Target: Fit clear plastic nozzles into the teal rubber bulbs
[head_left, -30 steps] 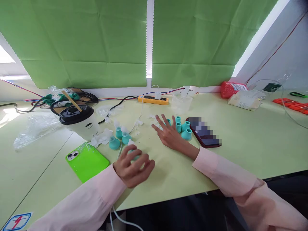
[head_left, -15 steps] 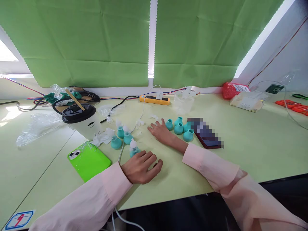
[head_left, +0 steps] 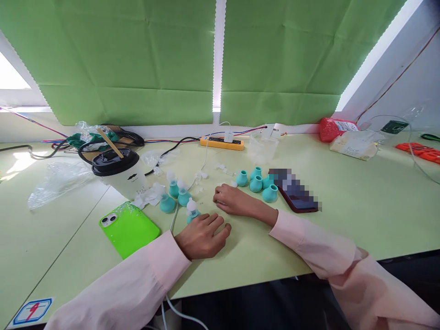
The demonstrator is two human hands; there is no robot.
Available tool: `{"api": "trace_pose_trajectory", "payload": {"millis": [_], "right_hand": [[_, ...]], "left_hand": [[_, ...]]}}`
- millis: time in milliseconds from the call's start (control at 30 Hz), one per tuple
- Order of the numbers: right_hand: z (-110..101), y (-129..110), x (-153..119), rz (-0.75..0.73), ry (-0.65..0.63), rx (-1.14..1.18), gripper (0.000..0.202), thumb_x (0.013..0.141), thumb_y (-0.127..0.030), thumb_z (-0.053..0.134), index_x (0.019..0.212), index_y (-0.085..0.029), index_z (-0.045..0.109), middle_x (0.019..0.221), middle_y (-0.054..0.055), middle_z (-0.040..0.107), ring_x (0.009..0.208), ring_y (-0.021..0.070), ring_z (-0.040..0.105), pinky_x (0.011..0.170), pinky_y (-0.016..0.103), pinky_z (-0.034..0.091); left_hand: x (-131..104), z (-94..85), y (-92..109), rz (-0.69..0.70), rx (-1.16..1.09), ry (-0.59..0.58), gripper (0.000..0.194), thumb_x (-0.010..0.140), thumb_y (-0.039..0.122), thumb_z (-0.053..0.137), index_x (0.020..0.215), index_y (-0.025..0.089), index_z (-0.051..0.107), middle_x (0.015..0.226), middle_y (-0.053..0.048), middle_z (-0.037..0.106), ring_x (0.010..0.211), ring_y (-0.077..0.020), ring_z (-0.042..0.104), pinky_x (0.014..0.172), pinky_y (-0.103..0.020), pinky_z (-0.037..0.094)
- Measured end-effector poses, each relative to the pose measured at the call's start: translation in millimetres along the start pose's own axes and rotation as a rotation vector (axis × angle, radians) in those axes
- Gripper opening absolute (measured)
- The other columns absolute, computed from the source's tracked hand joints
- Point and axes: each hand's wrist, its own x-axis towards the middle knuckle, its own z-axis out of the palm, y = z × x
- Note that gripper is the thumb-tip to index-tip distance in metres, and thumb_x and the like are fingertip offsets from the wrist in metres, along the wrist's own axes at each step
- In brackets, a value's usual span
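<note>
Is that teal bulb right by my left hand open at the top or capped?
Capped: a whitish translucent piece stands upright on the teal bulb, partly hidden by your left hand.

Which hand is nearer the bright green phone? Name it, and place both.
Left. The left hand is just to the right of the bright green phone; the right hand is farther right and higher in the picture.

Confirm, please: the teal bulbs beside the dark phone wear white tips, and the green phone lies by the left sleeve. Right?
No: in the head view, the teal bulbs beside the dark phone show bare, open necks. The green phone lies by the left sleeve.
</note>
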Motion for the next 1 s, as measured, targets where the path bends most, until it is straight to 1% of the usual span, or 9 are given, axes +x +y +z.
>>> {"api": "trace_pose_trajectory", "payload": {"millis": [100, 200, 267, 333, 400, 500, 733, 833, 1000], "right_hand": [[0.5, -1.9, -11.7, -0.029, 0.047, 0.154, 0.014, 0.078, -0.015, 0.043, 0.078, -0.013, 0.057, 0.08, 0.008, 0.055, 0.077, 0.0165, 0.05, 0.066, 0.028, 0.042], [8.3, -4.1, -29.3, -0.006, 0.147, 0.297, 0.018, 0.075, -0.013, 0.045, 0.09, -0.013, 0.055, 0.091, 0.009, 0.054, 0.085, 0.0172, 0.05, 0.072, 0.03, 0.043], [15.4, -6.0, -40.7, 0.028, 0.231, 0.366, 0.024, 0.073, -0.01, 0.044, 0.094, -0.015, 0.053, 0.102, 0.009, 0.051, 0.092, 0.0174, 0.049, 0.077, 0.03, 0.043], [22.1, -7.5, -48.6, 0.07, 0.303, 0.414, 0.03, 0.071, -0.006, 0.043, 0.098, -0.014, 0.051, 0.109, 0.01, 0.049, 0.098, 0.0175, 0.048, 0.08, 0.03, 0.043], [27.2, -7.9, -51.5, 0.105, 0.374, 0.444, 0.035, 0.068, -0.004, 0.043, 0.101, -0.014, 0.049, 0.108, 0.01, 0.051, 0.101, 0.0176, 0.047, 0.083, 0.031, 0.042], [32.1, -6.4, -49.6, 0.142, 0.437, 0.47, 0.04, 0.065, -0.003, 0.043, 0.103, -0.014, 0.047, 0.102, 0.009, 0.055, 0.096, 0.0176, 0.051, 0.081, 0.032, 0.043], [38.8, -0.8, -45.6, 0.16, 0.456, 0.442, 0.036, 0.065, -0.007, 0.046, 0.101, -0.015, 0.048, 0.1, 0.009, 0.055, 0.094, 0.0188, 0.05, 0.081, 0.034, 0.043], [38.3, -1.8, -45.7, 0.192, 0.437, 0.376, 0.035, 0.066, -0.01, 0.047, 0.102, -0.014, 0.048, 0.098, 0.009, 0.055, 0.095, 0.0195, 0.048, 0.083, 0.035, 0.041], [35.1, -6.7, -47.1, 0.238, 0.435, 0.294, 0.037, 0.069, -0.014, 0.047, 0.106, -0.014, 0.045, 0.098, 0.009, 0.052, 0.096, 0.0209, 0.044, 0.085, 0.038, 0.039]], "left_hand": [[1.9, 0.4, 1.5, -0.103, -0.046, -0.132, 0.014, 0.075, 0.014, 0.036, 0.08, 0.012, 0.049, 0.065, -0.005, 0.053, 0.058, -0.0148, 0.051, 0.048, -0.026, 0.042], [5.4, 0.6, 4.8, -0.275, -0.1, -0.251, 0.018, 0.075, 0.015, 0.035, 0.084, 0.01, 0.05, 0.087, -0.013, 0.054, 0.082, -0.021, 0.052, 0.061, -0.031, 0.046], [7.9, 1.5, 8.4, -0.36, -0.104, -0.256, 0.024, 0.074, 0.014, 0.036, 0.093, 0.007, 0.048, 0.109, -0.019, 0.046, 0.103, -0.0272, 0.043, 0.074, -0.036, 0.044], [10.2, 3.8, 12.7, -0.408, -0.082, -0.226, 0.036, 0.073, 0.014, 0.038, 0.108, 0.005, 0.041, 0.125, -0.022, 0.031, 0.117, -0.0319, 0.026, 0.085, -0.041, 0.037], [12.4, 7.5, 16.8, -0.431, -0.054, -0.211, 0.047, 0.073, 0.015, 0.039, 0.118, 0.005, 0.031, 0.132, -0.023, 0.018, 0.122, -0.034, 0.013, 0.09, -0.045, 0.03], [16.2, 14.3, 21.7, -0.443, -0.034, -0.241, 0.05, 0.073, 0.017, 0.038, 0.121, 0.004, 0.027, 0.134, -0.022, 0.011, 0.123, -0.0341, 0.007, 0.092, -0.045, 0.027], [21.3, 28.5, 24.3, -0.503, 0.067, -0.305, 0.042, 0.076, 0.02, 0.036, 0.116, 0.005, 0.035, 0.13, -0.023, 0.026, 0.119, -0.0352, 0.023, 0.087, -0.045, 0.032], [19.1, 30.7, 18.1, -0.488, 0.137, -0.307, 0.041, 0.077, 0.021, 0.035, 0.115, 0.005, 0.036, 0.128, -0.024, 0.028, 0.117, -0.0341, 0.028, 0.088, -0.045, 0.031], [15.4, 30.9, 3.5, -0.523, 0.261, -0.353, 0.037, 0.075, 0.01, 0.035, 0.11, 0.003, 0.043, 0.123, -0.026, 0.036, 0.112, -0.032, 0.037, 0.087, -0.045, 0.031]]}}
